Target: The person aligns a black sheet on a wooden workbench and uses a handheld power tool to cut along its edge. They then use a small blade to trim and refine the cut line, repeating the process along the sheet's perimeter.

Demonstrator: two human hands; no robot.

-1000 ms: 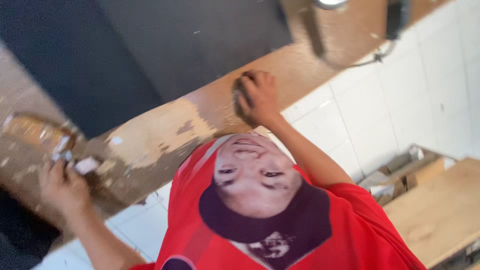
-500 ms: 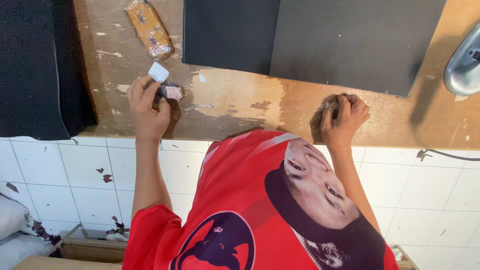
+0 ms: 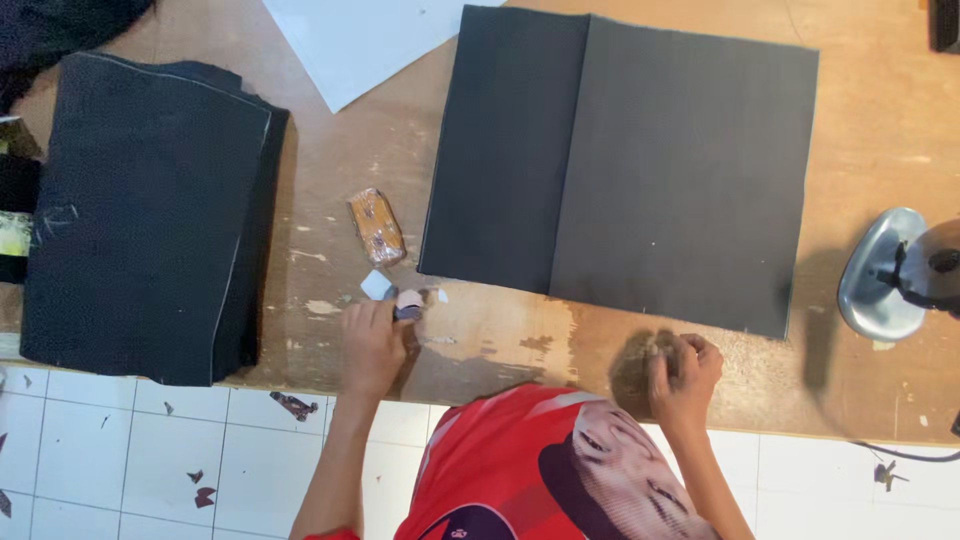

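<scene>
Two hands rest on the wooden table [image 3: 880,110]. The left hand [image 3: 372,345] pinches small chalk bits [image 3: 395,295]. The right hand [image 3: 685,368] is a closed fist just below the black cloth [image 3: 620,160]; whether it holds anything is hidden.

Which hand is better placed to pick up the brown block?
Left, probably: the left hand sits just below the block, though it holds small pieces; the right hand is fisted farther away.

Black fabric panel [image 3: 640,170] and black folded stack [image 3: 140,210] on a worn tan table [image 3: 880,110], red printed shirt [image 3: 500,470].
</scene>
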